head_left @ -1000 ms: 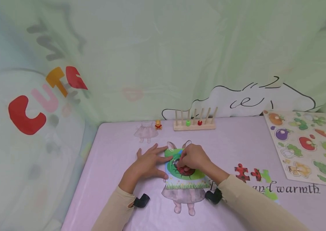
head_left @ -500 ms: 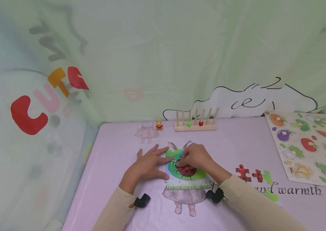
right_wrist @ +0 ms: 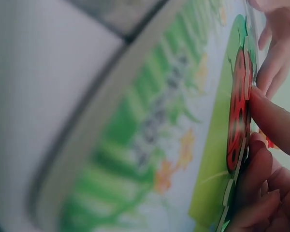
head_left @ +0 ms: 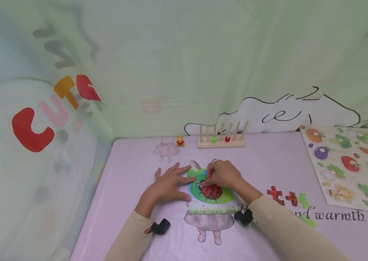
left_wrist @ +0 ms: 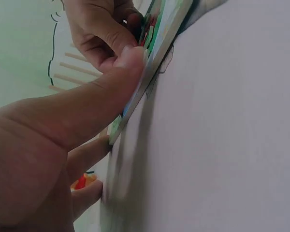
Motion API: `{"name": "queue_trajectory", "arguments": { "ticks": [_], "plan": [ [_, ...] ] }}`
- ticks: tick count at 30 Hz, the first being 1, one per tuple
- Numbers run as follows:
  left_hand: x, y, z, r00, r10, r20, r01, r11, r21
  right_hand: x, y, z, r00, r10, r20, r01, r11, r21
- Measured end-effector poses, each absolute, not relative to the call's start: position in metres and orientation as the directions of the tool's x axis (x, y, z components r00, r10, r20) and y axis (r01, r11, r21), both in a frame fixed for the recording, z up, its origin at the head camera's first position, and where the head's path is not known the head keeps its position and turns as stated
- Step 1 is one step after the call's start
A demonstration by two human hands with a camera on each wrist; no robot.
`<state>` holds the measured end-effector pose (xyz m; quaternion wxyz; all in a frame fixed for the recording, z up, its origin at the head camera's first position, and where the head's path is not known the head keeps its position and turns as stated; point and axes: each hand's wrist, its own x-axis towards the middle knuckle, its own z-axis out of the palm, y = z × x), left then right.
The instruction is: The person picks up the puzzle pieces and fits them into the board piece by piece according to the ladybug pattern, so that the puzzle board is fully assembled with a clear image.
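One spread left hand [head_left: 167, 185] is bracing my probably light, stiff puzzle board [head_left: 211, 208] by its handy edge, right hand [head_left: 224, 174] curling, hold unclear.

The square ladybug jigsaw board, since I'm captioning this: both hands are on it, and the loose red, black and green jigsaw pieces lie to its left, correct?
One slip: the loose jigsaw pieces lie to the right of the ladybug board, as the head view shows. The left hand and right hand are indeed on it.
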<state>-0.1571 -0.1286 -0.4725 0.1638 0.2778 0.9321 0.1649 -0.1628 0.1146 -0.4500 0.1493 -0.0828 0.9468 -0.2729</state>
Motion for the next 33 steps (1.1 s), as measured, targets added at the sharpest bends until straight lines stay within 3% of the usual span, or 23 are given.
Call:
{"name": "queue_trajectory", "arguments": {
  "ticks": [7,15,19,27,33],
  "plan": [
    [-0.157,-0.12,-0.475,-0.842,0.518,-0.153,0.422,0.808,0.41,-0.164,0.113,-0.45,-0.94,-0.226,-0.256,-0.064,0.854,-0.517],
    [-0.155,-0.112,-0.468,-0.867,0.476,-0.148,0.389,0.832,0.395,-0.165,0.121,-0.453,-0.904,-0.375,-0.204,-0.188,0.778,-0.599],
    [-0.154,-0.111,-0.468,-0.869,0.478,-0.127,0.393,0.824,0.408,-0.165,0.121,-0.454,-0.902,-0.39,-0.186,-0.219,0.784,-0.581],
    [-0.156,-0.11,-0.467,-0.763,0.645,-0.037,0.601,0.729,0.327,-0.164,0.117,-0.452,-0.91,-0.362,-0.202,-0.202,0.813,-0.546],
    [-0.156,-0.112,-0.467,-0.745,0.662,-0.083,0.611,0.727,0.314,-0.16,0.118,-0.454,-0.901,-0.378,-0.211,-0.204,0.801,-0.563]
  ]
}}
